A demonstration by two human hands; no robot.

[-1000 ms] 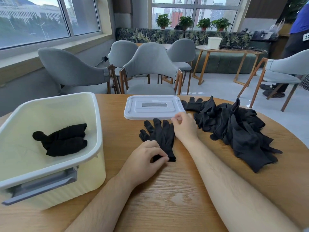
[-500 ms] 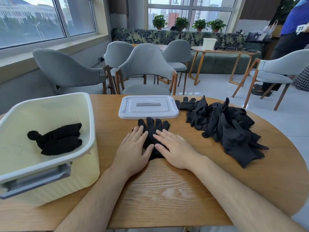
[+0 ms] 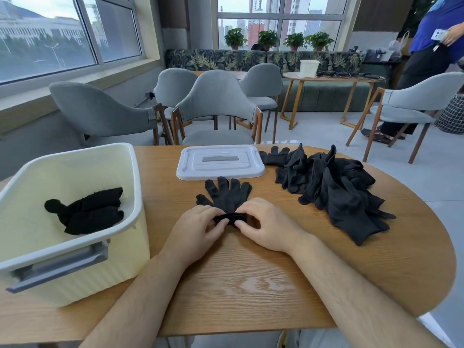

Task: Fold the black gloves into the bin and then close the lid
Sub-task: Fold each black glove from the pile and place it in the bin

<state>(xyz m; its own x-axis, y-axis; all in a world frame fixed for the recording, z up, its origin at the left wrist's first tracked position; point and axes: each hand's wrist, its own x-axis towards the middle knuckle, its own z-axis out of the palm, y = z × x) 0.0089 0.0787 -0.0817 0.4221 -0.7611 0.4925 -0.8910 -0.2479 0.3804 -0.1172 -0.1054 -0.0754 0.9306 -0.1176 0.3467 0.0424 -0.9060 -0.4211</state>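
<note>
A black knit pair of gloves (image 3: 227, 194) lies flat on the middle of the bench (image 3: 251, 280), one glove stacked on the other. The fingers fan out toward the far side and stop just short of the lid (image 3: 221, 163). The cloth is soft, matte and finely ribbed. The near cuff end is curled into a tight little roll, and that is where both hands have it. The left hand (image 3: 198, 227) pinches the roll's left end with bent fingers and thumb. The right hand (image 3: 266, 224) pinches the right end the same way, and the two sets of knuckles are close together.

At the left stands the bin (image 3: 75, 177), a deep tub of smooth cream plastic with rounded corners, a thick rolled rim and a grey handle (image 3: 62, 266) on its near end. A rolled bundle (image 3: 88, 209) of black gloves lies on its floor. The lid is flat, pale grey and rectangular, with rounded corners and a darker grey strip set in its top.

To the right a loose heap of gloves (image 3: 334, 189) sprawls over the bench, limp and rumpled, with cuffs and fingers sticking out every way. The bench top is rounded, warm wood with a bold wavy grain.
</note>
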